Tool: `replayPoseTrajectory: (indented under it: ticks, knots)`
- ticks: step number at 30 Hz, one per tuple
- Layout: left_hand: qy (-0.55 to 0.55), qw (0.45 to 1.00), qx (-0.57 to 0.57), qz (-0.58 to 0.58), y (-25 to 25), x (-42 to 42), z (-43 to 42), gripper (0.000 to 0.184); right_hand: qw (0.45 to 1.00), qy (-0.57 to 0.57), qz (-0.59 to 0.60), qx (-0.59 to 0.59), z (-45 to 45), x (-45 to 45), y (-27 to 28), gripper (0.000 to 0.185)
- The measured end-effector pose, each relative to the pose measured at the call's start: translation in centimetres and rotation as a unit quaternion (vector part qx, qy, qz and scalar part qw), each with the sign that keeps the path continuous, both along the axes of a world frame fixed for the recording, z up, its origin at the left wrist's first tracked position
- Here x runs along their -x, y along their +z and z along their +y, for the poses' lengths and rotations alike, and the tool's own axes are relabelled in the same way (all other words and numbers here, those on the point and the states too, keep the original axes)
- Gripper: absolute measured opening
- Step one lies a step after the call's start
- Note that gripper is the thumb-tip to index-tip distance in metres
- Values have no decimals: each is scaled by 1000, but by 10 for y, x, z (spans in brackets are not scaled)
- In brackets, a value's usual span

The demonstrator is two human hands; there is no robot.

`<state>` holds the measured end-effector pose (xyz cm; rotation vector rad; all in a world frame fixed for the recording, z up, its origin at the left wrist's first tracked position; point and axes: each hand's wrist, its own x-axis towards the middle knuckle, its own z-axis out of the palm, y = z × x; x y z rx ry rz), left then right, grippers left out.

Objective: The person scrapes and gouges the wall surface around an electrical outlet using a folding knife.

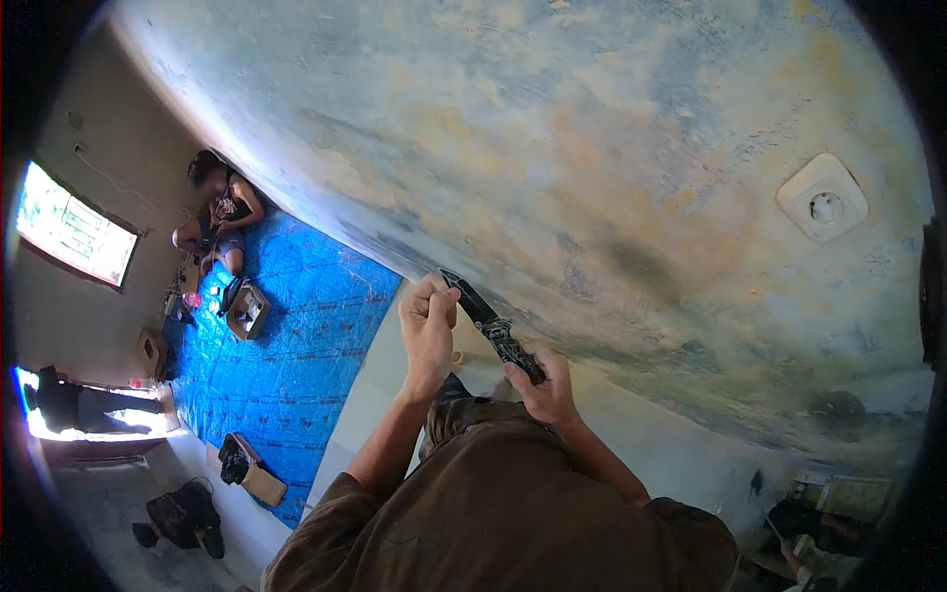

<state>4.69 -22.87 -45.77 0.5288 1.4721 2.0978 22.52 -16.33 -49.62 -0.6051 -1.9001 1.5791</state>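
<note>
A long dark object [490,326] with a patterned or rough lower part lies slantwise between my hands, close to the stained wall [612,178]. My left hand [428,326] is closed at its upper end, fingers curled in. Around its lower end, my right hand [546,383] is wrapped, with the thumb on top. What exactly the object is I cannot make out. Below both hands is the brown shirt [503,503] on my own body.
A blue tarp [316,335] covers floor at the left. A person [227,212] sits on its far end near an open box [249,312]. Another box [258,479] lies nearer. Someone stands in the doorway [84,407]. A wall socket [825,205] is at the right.
</note>
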Motion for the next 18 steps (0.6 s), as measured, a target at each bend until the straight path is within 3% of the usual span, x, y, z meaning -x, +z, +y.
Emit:
replayPoseTrajectory:
  ticks: [18]
  knots:
    - [-29, 999, -15, -23, 4, 0, 0, 19, 1000, -9, -15, -4, -2, -1, -3, 26]
